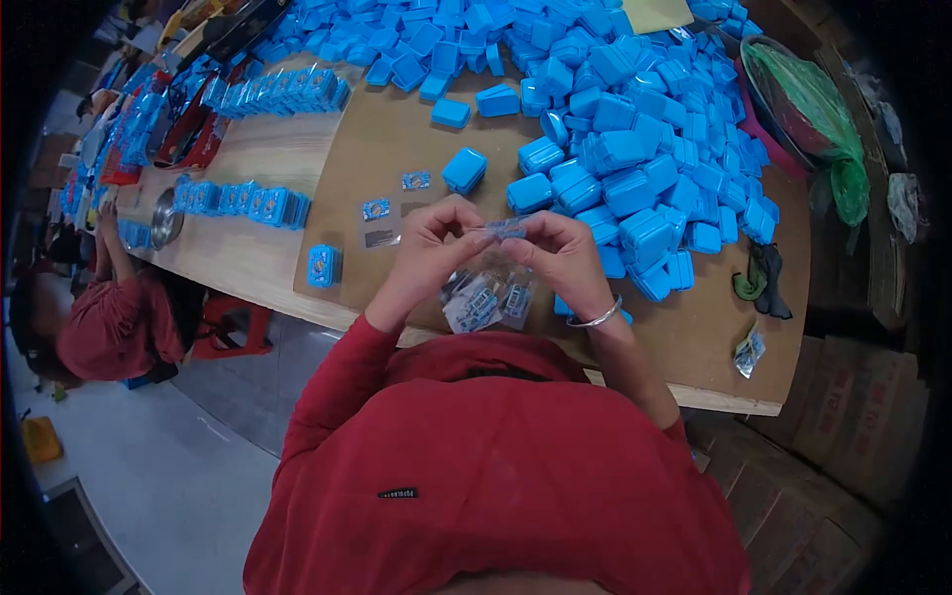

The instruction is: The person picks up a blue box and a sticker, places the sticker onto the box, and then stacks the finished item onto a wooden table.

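Note:
My left hand [431, 245] and my right hand [563, 256] meet over the table edge, each pinching one side of a small printed sticker [506, 228] on clear film. Just beneath them lies a clear plastic bag [476, 303] with several printed pieces in it. Beyond my left hand, a clear sheet [380, 234] bears a blue printed label, and another small label [416, 180] is close by. A plain blue box [464, 171] stands past my fingers. Left of my left wrist is a blue box with a label on its top [323, 266].
A large heap of blue boxes [625, 149] covers the back and right of the brown board [684, 342]. Rows of labelled boxes [238, 203] stand at left, near a metal bowl [167, 220]. A co-worker in a red top [119, 332] sits at far left. Cartons [843, 407] are at right.

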Available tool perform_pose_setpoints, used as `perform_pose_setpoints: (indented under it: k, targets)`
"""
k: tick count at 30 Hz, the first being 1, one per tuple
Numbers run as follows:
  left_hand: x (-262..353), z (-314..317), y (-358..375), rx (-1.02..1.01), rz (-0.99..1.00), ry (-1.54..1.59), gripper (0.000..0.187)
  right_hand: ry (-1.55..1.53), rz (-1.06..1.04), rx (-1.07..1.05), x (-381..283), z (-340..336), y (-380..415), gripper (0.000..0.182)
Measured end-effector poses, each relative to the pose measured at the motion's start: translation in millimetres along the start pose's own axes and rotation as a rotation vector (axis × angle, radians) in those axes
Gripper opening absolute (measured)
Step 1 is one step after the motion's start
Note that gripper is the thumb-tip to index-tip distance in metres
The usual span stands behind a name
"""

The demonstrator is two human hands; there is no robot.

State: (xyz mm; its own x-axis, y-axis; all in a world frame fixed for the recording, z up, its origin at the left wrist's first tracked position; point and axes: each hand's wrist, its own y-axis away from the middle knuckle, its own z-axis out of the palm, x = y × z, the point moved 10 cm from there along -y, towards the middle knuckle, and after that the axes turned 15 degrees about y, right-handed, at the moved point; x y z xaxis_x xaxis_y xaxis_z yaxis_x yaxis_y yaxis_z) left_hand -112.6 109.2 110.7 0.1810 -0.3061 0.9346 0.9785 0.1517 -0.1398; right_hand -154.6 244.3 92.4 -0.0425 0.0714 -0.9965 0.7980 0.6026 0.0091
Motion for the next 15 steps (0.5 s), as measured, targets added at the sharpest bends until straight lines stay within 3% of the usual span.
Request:
perform_pose_setpoints:
  k: [1, 3, 5, 7, 8, 11, 14, 15]
  targets:
    - [4, 8, -5, -0.082, 0.041, -0.006, 0.013, -0.011, 0.011, 0.005, 2, -2, 0, 0.011]
    - [7, -19, -22, 0.166, 0.042, -0.166, 0.022, -0.044, 0.021, 0.071, 4, -9, -4, 0.012]
    - [-29, -56, -38, 0.219, 0.114, -0.793, 0.039, -0.090, 0.025, 0.190, 5, -16, -7, 0.013]
    - [-33, -45, -45, 0.199, 0.145, -1.284, 0.047, 0.195, -0.109, 0.254, -6, -28, -11, 0.013]
    - [-40, -42, -43, 0.137, 0.131, -1.263, 0.051, 0.311, -0.218, 0.312, -18, -34, -9, 0.013]
    - [-50, -36, -34, 0.043, -0.040, -0.585, 0.039, 0.603, -0.372, 0.404, -43, -41, -1, 0.012]
    - [-44, -35, -14, 0.172, -0.213, 0.069, 0.046, 0.691, -0.407, 0.359, -46, -37, -3, 0.011]
    - [-37, -33, -13, 0.178, -0.206, 0.117, 0.045, 0.690, -0.411, 0.323, -46, -33, -4, 0.011]
